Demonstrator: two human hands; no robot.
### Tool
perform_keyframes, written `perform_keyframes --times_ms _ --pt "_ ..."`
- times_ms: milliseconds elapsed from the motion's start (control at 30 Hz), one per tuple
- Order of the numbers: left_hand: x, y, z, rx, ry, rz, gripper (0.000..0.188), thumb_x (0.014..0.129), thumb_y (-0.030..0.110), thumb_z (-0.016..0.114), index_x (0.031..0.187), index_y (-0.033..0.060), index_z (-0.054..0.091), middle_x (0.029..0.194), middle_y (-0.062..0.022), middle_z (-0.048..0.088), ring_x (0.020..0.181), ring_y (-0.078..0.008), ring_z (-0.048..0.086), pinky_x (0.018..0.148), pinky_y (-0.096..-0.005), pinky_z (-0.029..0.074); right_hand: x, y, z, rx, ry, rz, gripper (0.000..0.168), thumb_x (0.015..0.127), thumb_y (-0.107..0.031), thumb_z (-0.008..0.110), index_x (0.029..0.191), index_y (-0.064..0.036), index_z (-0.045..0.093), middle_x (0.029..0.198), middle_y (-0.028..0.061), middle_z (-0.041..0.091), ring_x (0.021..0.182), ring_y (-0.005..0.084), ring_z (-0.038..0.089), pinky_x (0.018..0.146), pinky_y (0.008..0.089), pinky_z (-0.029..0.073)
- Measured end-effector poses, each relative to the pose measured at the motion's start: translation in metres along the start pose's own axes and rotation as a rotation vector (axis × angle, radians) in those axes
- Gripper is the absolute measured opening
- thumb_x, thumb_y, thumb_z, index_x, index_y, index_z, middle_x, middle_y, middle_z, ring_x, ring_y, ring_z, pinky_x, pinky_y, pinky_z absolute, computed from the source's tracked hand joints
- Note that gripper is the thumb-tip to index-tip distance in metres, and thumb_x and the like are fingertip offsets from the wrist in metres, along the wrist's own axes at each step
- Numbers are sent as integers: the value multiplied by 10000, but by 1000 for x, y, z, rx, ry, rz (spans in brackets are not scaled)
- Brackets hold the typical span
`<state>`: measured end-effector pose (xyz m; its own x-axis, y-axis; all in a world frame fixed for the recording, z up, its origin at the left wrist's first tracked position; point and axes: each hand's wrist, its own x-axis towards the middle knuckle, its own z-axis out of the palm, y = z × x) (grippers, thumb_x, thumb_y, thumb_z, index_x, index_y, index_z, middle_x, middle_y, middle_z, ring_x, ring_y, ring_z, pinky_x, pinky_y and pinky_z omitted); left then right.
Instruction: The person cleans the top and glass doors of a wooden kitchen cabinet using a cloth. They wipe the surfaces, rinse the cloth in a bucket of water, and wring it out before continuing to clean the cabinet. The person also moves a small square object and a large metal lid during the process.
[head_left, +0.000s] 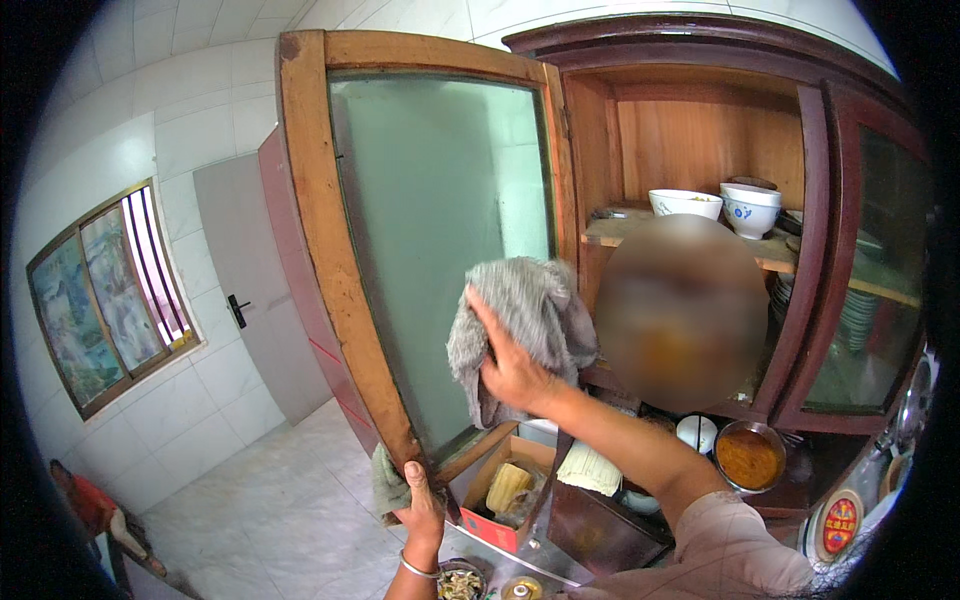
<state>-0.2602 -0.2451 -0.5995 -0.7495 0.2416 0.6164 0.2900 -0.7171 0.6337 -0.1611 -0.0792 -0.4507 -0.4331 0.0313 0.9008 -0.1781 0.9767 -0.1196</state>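
Observation:
My right hand (514, 371) presses a fluffy grey cloth (525, 315) against the glass pane (427, 225) of an open cabinet door, its index finger stretched along the cloth. The cloth looks blurred and bunched, covering the pane's lower right part. My left hand (420, 506) grips the bottom corner of the door's wooden frame (367, 345), thumb on the near face. A grey-green cloth (388, 480) hangs at that corner beside the left hand; the fingers are largely hidden behind the frame.
Inside the wooden cabinet (814, 247), white bowls (750, 214) stand on a shelf (772, 255). Below are a metal bowl of reddish-brown food (748, 457) and a cardboard box (491, 517) holding yellow contents. A person in red (94, 502) is at the far left, near a window (112, 300).

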Motion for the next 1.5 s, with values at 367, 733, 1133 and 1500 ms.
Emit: perform_keyframes --times_ms 367,733,1133,1500 --pt "-3 1 -9 15 1 -71 479 952 237 605 1317 -34 453 1215 -101 575 1098 -186 549 970 -314 411 257 -55 -53 -37 343 -632 628 913 -200 541 1488 -119 299 1498 166 352 1391 343 315 1148 385 235" --pt "5 -3 -14 140 -2 -22 451 975 230 562 1301 -61 452 1233 -111 549 1137 -199 506 997 -313 370 65 -54 12 429 -222 -136 549 977 -348 390 1453 -80 334 1460 132 389 1338 271 399 1166 427 262" --pt "-8 -5 -19 102 81 -33 369 959 142 593 1260 -46 489 1226 -98 556 1080 -188 547 940 -356 447 127 -66 -17 -496 25 -627 601 938 -350 459 1450 -64 326 1484 173 335 1360 309 340 1166 435 237" --pt "-1 10 -3 -61 54 -60 419 971 166 562 1316 -41 443 1136 -44 572 874 -94 524 782 -228 432 237 101 -119 9 125 -78 599 979 -335 493 1474 -75 278 1475 122 357 1351 237 353 1143 337 288"
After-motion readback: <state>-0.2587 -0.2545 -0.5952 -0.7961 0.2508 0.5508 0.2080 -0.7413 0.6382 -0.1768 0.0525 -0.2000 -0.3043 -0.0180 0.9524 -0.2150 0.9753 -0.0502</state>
